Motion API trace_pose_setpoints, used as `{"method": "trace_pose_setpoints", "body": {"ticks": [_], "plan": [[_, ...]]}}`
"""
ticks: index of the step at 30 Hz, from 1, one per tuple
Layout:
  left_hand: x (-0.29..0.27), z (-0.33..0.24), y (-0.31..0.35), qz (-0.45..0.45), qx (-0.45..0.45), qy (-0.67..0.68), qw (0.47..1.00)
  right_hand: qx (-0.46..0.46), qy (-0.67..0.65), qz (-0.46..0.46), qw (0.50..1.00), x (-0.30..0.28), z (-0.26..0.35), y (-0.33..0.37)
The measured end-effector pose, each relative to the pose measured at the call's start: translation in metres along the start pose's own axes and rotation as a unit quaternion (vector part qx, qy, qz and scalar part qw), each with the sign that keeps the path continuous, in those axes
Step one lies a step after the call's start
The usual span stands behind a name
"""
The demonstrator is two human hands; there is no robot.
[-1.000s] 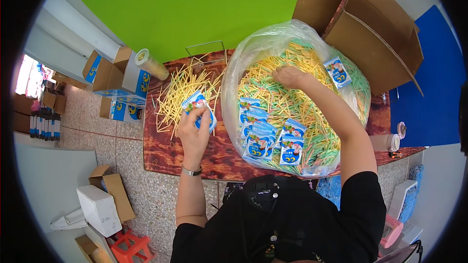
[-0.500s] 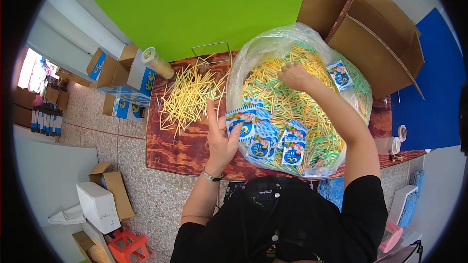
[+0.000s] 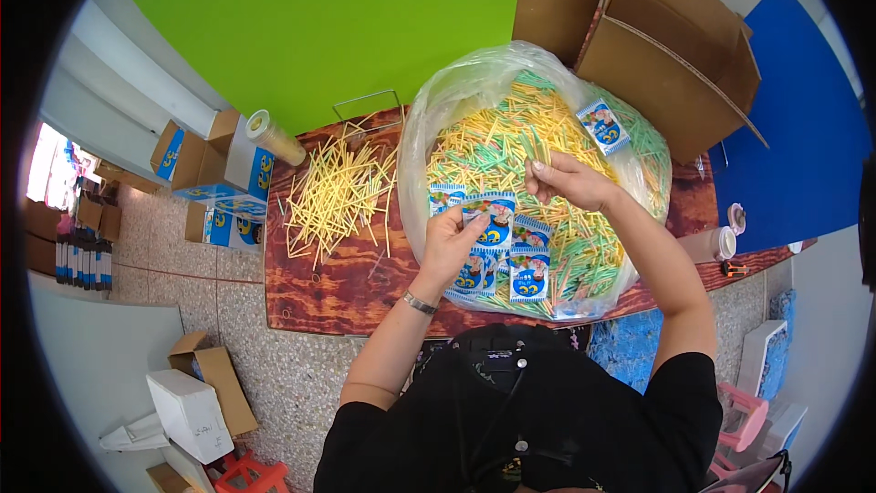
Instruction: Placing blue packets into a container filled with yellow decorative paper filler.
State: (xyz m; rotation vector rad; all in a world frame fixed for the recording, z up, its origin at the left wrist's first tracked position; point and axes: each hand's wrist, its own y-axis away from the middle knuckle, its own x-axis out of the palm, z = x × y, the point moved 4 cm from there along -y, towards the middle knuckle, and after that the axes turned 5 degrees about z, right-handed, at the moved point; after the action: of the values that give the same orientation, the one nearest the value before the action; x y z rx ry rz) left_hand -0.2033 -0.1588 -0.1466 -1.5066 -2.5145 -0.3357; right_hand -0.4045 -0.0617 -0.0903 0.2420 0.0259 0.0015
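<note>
My left hand (image 3: 449, 242) pinches a small blue-and-white packet (image 3: 495, 225) by its left side, over a clear plastic bag (image 3: 416, 151) full of short thin sticks. To its right, my right hand (image 3: 573, 184) is raised above the heap with a few greenish-yellow sticks (image 3: 538, 148) pinched between thumb and fingers. Yellow, green and pinkish sticks (image 3: 484, 132) fill the bag. More packets like the held one lie on the near part of the heap, among them one packet (image 3: 529, 276) below my right hand. A single packet (image 3: 603, 127) rests toward the bag's right side.
Longer yellow sticks (image 3: 342, 192) are piled left on the reddish wooden table (image 3: 356, 297), beside a wire stand (image 3: 365, 102) and a clear jar (image 3: 274, 139). An open cardboard box (image 3: 652, 64) stands behind the bag. A lidded container (image 3: 712, 245) sits at the right edge.
My right hand has lifted from the stick heap toward my left hand, now with sticks in it. My left hand has closed its spread fingers on the packet and moved right.
</note>
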Motion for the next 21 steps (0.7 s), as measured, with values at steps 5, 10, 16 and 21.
{"method": "trace_pose_setpoints", "body": {"ticks": [5, 10, 16, 21], "plan": [[0.0, 0.015, -0.01, -0.01, 0.002, -0.11, 0.994, -0.039, 0.076, -0.049, 0.995, 0.022, 0.015, 0.014], [0.014, 0.003, -0.009, 0.017, 0.011, 0.005, 1.0, -0.161, 0.199, -0.03, 0.966, 0.037, 0.028, 0.02], [0.032, -0.016, 0.009, 0.056, -0.064, 0.042, 0.996, -0.146, 0.339, -0.065, 0.927, 0.057, 0.024, 0.019], [0.008, 0.017, 0.02, -0.019, 0.02, -0.04, 0.999, -0.14, 0.307, -0.001, 0.941, 0.046, 0.007, 0.004]]}}
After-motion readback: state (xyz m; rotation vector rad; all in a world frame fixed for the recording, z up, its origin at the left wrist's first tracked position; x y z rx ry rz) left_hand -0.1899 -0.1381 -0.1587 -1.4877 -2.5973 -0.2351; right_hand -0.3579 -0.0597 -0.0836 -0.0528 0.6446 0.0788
